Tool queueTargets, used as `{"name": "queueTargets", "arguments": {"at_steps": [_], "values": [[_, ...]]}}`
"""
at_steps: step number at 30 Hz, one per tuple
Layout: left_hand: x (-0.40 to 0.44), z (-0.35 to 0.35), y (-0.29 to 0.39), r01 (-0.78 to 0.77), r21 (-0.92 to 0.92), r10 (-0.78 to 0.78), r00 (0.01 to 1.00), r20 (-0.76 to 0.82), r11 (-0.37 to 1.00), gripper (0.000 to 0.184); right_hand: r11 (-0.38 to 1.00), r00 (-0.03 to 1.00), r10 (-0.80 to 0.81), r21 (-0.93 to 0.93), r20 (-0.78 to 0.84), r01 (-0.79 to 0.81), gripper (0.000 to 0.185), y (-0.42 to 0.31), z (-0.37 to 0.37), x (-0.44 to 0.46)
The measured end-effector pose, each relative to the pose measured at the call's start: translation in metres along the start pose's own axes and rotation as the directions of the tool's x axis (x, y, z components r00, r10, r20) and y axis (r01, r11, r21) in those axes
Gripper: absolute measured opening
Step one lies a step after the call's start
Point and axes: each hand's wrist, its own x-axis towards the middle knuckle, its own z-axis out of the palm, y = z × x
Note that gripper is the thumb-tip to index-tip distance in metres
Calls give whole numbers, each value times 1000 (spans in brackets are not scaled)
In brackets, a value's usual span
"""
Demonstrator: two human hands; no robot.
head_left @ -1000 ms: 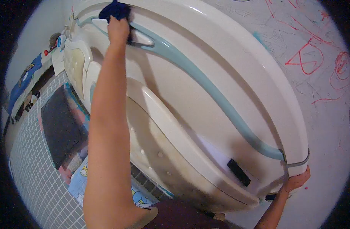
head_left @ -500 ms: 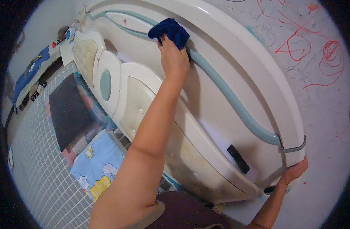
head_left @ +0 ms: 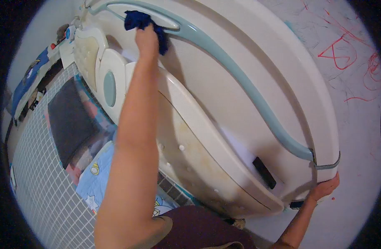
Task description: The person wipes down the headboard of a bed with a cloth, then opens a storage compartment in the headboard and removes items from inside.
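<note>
Head view, left hand: the left hand (head_left: 147, 41), at 11 o'clock, is closed on the bunched cloth (head_left: 137, 20).
Cloth: dark blue, soft, crumpled; it spreads from the fingertips toward 11 o'clock, one flap trailing toward 4 o'clock past the hand, over the headboard (head_left: 223, 79).
Right hand: the right hand (head_left: 324, 189), at 4 o'clock, grips the headboard's end.
Headboard: glossy cream, curved, with smooth pale-blue trim (head_left: 240, 76).
Padding: buttoned, yellow-stained panel (head_left: 199, 166), toward 5 o'clock.
</note>
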Motion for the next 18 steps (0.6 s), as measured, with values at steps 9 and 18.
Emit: {"name": "queueTargets", "arguments": {"at_steps": [9, 18], "values": [[147, -21, -53, 367, -218, -324, 923, 207, 904, 40, 937, 954, -299, -190, 2, 294, 40, 42, 10, -4], [80, 3, -59, 97, -165, -67, 982, 178, 981, 44, 977, 971, -210, 24, -113, 213, 30, -2, 6, -1]]}}
